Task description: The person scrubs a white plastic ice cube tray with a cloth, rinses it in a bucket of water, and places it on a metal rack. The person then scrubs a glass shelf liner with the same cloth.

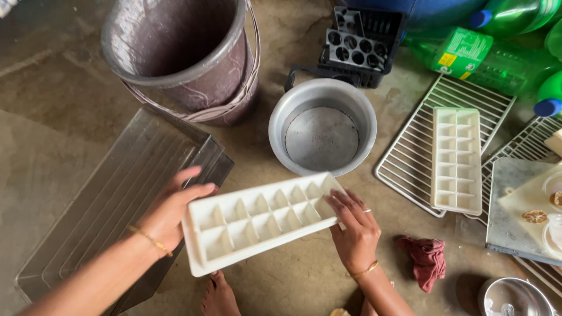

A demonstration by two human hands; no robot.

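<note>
A white ice cube tray (260, 220) with empty compartments is held level over the concrete floor, between both my hands. My left hand (170, 209) grips its left end, thumb along the top edge. My right hand (353, 225) holds the right end, fingers on the rim, a ring on one finger. Just beyond the tray stands an empty metal pot (322, 126). A second white ice cube tray (456, 159) lies on a white wire rack (421, 140) to the right.
A dark plastic bucket (187, 55) stands at the back left, a clear plastic drawer (111, 199) lies under my left arm. Green bottles (497, 58), a black crate (363, 41), a red cloth (426, 260), a glass shelf (515, 216) and a small steel bowl (515, 297) sit at the right. My foot (219, 295) is below the tray.
</note>
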